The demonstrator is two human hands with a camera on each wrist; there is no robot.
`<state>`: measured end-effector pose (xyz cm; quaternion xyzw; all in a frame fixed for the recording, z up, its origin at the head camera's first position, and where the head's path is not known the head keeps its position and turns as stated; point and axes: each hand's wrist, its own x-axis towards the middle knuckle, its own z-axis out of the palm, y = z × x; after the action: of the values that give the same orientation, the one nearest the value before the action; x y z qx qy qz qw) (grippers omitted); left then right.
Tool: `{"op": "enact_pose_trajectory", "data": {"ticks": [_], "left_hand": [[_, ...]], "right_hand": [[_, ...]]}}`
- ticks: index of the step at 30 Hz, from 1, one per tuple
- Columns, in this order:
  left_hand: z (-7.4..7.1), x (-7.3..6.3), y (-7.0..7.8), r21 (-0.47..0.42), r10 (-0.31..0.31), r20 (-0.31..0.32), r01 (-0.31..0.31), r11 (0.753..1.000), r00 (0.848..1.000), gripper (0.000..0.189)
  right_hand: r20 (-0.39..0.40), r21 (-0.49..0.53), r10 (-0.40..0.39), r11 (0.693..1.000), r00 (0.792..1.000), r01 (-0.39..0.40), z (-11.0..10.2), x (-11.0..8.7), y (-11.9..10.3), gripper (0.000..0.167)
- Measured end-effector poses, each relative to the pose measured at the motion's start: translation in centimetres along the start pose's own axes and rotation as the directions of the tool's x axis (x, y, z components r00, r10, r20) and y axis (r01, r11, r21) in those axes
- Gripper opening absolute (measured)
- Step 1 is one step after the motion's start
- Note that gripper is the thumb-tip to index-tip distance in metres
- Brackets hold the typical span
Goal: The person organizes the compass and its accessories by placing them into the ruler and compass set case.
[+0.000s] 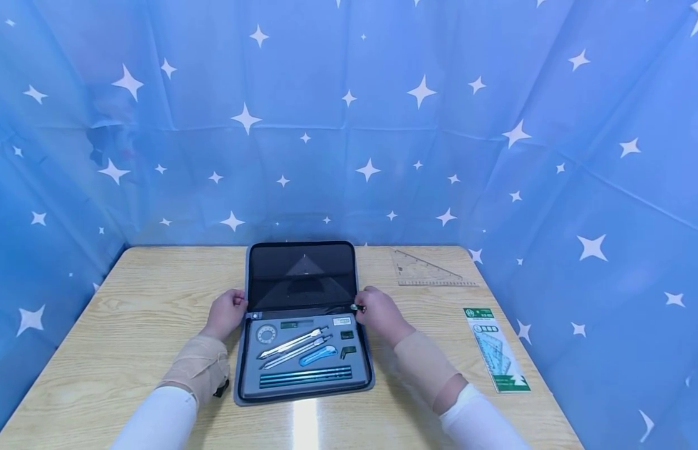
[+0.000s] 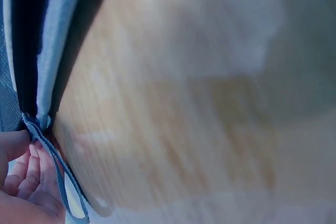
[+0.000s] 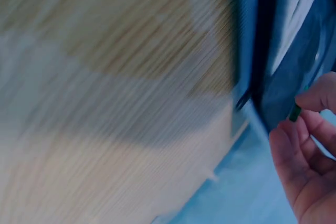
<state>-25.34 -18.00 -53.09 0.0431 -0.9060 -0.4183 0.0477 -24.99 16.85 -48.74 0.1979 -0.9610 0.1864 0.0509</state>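
Open case (image 1: 360, 372) on table (image 1: 129, 350), between left hand (image 1: 225, 314) and right hand (image 1: 380, 314). Left thumb and fingers pinched on case's left edge, by blue strap loop (image 2: 81, 219). Right thumb and fingers pinched on small green bit (image 3: 294, 113), just beside case's right edge. Case: black lid, blue-grey rim, grey tray with silver compasses (image 1: 289, 344), blue cutter (image 1: 318, 356), dark green pencils (image 1: 305, 377). Triangle (image 1: 305, 269) in lid faint. Green bit mostly hidden by fingers. Wrist views blurry, case cut off.
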Motion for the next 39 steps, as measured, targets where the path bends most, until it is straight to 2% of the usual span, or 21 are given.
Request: {"op": "enact_pose_trajectory", "data": {"ticks": [8,19,28,39], "left_hand": [[0.0,0.0,0.0,0.002,0.001,-0.006,-0.001,1.0,1.0,0.018],[0.2,0.2,-0.5,-0.001,0.01,-0.009,-0.01,1.0,1.0,0.018],[0.2,0.2,-0.5,0.005,0.011,-0.018,-0.011,1.0,1.0,0.018],[0.0,0.0,-0.2,0.005,0.011,-0.015,-0.011,1.0,1.0,0.018]], "right_hand": [[0.138,-0.045,-0.068,0.996,0.988,0.075,1.1,1.5,-4.1,0.016],[0.216,-0.104,-0.216,0.965,0.952,0.242,2.6,2.2,-7.7,0.015],[0.244,-0.159,-0.231,0.949,0.942,0.274,3.0,2.6,-8.5,0.016],[0.257,-0.244,-0.285,0.905,0.923,0.348,3.5,2.8,-9.2,0.013]]}}
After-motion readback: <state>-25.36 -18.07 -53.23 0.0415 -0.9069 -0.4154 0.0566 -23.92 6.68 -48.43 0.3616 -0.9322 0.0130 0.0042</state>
